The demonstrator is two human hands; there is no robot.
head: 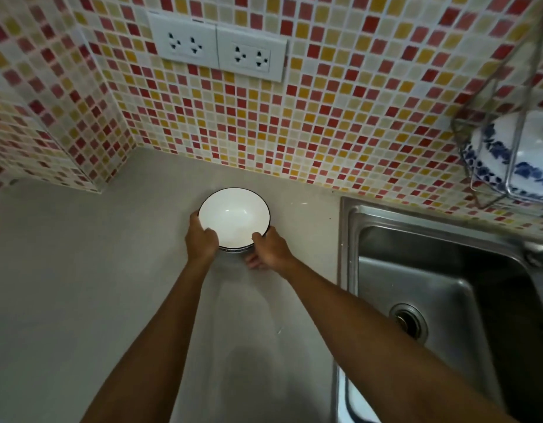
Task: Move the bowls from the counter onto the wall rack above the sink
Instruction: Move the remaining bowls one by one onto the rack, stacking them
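A white bowl (233,216) with a thin dark rim stands upright on the beige counter (81,285), near the tiled back wall. My left hand (201,239) grips its left near edge, thumb over the rim. My right hand (268,250) holds the right near edge, thumb on the rim and fingers under the side. At the upper right a wire wall rack (493,117) hangs above the sink, holding a white bowl with blue flower pattern (508,154) upside down.
A steel sink (447,285) with a drain lies right of the counter. A tap part shows at the right edge. Two double wall sockets (218,48) sit on the mosaic tile wall above the bowl. A tiled corner juts out at the left.
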